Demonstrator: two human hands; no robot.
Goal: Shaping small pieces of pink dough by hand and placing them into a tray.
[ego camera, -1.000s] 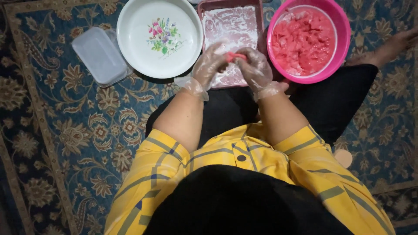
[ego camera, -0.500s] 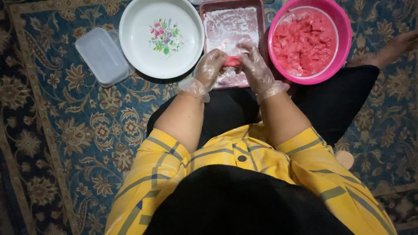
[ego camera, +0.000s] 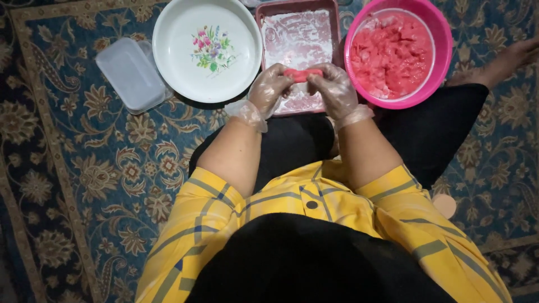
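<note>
My left hand (ego camera: 268, 90) and my right hand (ego camera: 334, 90) both wear clear plastic gloves and grip the two ends of a small red roll of dough (ego camera: 303, 73). The roll hangs just above the near end of a pink rectangular tray (ego camera: 334, 33) dusted with white flour. To the right stands a pink round bowl (ego camera: 441, 62) filled with red dough. A white round plate (ego camera: 174, 62) with a flower print sits to the left of the tray, with nothing on it.
A clear plastic lid (ego camera: 130, 74) lies left of the plate on the patterned blue carpet (ego camera: 101, 185). My bare foot (ego camera: 499, 64) rests at the right beside the bowl. My black-clad knees lie under my forearms.
The red piece between my hands has become a longer roll, held at both ends. The view has shifted a little, so the dishes sit slightly lower.
</note>
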